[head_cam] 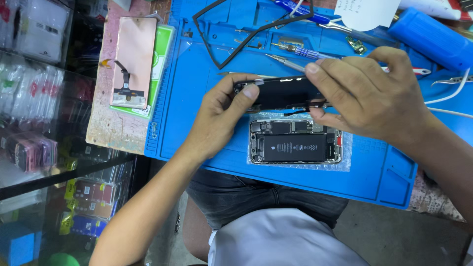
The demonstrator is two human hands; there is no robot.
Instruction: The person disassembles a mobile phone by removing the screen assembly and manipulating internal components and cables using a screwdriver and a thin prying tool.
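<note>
nearest the lens, at the bottom edge, a lap in dark shorts (256, 194) and a white shirt (281, 239) sits under the lip of the blue work mat (197, 98). just above that lip lies the opened phone body (294, 142), flat on a patch of clear bubble wrap (347, 148), its black battery and small boards facing up inside a silver frame.

over its upper edge both hands hold a black phone screen (281, 92), lifted off the body and tilted up toward the far side of the mat. the left hand (219, 116) pinches the screen's left end, thumb on the face and fingers curled behind. the right hand (369, 93) clamps the right end, index finger along the top edge and thumb under the lower edge, where a thin dark strip sticks out. both grips are narrow and closed on the screen; the screen's lower edge hangs just above the body, and whether the two touch cannot be told.

beyond the hands, on the mat, lie slim metal screwdrivers (295, 55), and a loose black gasket frame (246, 29), bent out of square. a rolled blue cylinder (431, 39) rests at the far right, with a white cable (451, 93) curving near it and a white paper (367, 12) at the top edge.

left of the mat, on a worn pink surface, a copper-backed display panel (132, 61) lies face down, its black ribbon visible, partly over a green and white card (160, 64). further left a glass case holds packaged goods (34, 148).
</note>
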